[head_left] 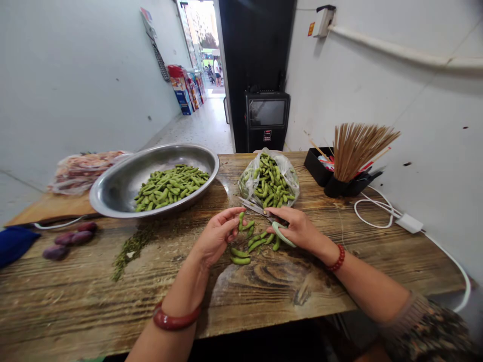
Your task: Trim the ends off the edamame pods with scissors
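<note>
Between the fingertips of my left hand is a green edamame pod, held upright. My right hand grips scissors by their pale green handles, the metal blades pointing left, just above the pod. Several loose edamame pods lie on the wooden table below and between my hands. Just beyond the scissors stands a clear plastic bag, open and full of pods. To the left, a wide steel basin holds a heap of edamame pods.
Trimmed scraps lie in front of the basin. Purple-skinned produce, a cutting board and a bag of meat are on the left. Right of the bag stand a black holder, bamboo skewers and a white cable.
</note>
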Available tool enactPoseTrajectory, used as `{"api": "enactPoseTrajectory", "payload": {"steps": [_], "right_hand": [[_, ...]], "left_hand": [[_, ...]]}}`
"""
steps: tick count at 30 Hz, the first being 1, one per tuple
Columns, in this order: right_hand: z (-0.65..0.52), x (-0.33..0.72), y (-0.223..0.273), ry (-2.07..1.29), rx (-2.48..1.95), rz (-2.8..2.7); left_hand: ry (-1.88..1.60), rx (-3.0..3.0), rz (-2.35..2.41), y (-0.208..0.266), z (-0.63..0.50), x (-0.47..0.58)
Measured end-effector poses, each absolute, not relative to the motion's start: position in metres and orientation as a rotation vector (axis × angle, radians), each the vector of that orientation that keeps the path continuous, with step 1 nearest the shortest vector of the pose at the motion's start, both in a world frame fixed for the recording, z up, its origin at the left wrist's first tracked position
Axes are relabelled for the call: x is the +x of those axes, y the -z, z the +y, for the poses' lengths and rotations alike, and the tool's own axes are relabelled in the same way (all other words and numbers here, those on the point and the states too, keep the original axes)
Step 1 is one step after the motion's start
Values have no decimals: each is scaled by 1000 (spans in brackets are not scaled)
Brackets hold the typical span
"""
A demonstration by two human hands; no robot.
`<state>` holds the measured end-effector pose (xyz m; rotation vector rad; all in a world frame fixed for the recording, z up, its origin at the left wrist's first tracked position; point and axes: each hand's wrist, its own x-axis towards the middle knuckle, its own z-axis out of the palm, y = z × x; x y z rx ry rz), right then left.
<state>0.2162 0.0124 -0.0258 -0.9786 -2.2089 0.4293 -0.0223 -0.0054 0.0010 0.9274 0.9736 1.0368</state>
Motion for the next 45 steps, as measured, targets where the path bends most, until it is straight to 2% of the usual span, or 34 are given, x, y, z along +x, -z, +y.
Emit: {"api": "enactPoseTrajectory", "payload": {"steps": [15,24,45], "right_hand": [[5,213,18,-480,-951,-2352],[4,213,16,-447,-962,-2377],[3,212,19,-553,-885,-2341]], "left_hand": [[-1093,1077,1001,2,-9,-17],[-1171,967,1022,3,-7,-16],[-1108,1106,996,9,-6,-19]]}}
